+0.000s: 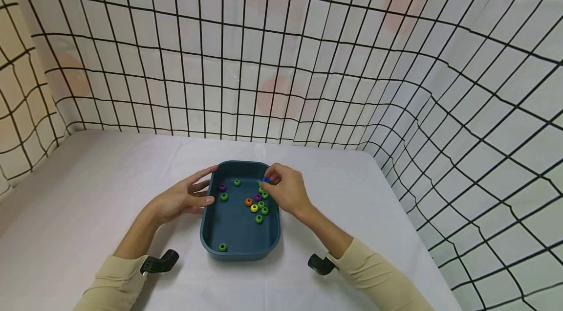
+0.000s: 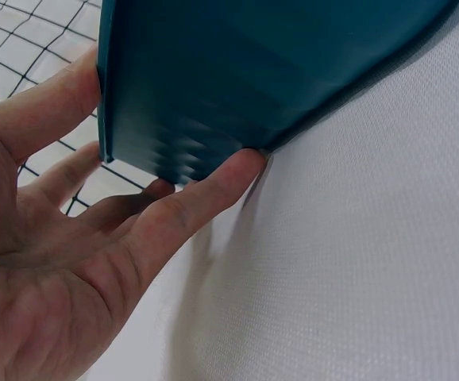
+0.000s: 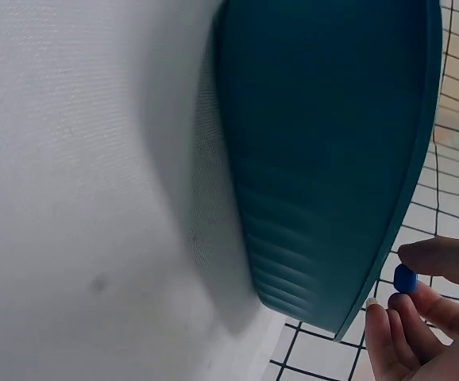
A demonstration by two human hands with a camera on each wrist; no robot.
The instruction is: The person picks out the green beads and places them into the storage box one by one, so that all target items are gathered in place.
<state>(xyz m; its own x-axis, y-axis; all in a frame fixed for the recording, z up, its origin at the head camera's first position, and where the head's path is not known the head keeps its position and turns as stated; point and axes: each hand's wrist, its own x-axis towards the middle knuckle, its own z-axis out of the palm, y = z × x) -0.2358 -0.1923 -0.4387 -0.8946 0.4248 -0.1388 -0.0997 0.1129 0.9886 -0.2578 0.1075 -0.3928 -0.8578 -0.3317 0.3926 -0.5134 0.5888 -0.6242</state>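
Observation:
A dark teal tray stands on the white cloth, with several round beads lying in it. Against its left side rests my left hand, fingers spread and fairly straight; in the left wrist view the fingertips touch the tray's outer wall and rim. Over the upper right rim, my right hand pinches a blue bead between thumb and fingers. Below that hand lie green beads, purple beads, an orange bead and a yellow bead. Part of this group is hidden by the right hand.
Apart from the group, a purple bead and green beads lie toward the tray's left side. White cloth covers the table. Black-lined grid sheets rise behind and at both sides. Black wrist mounts sit by both sleeves.

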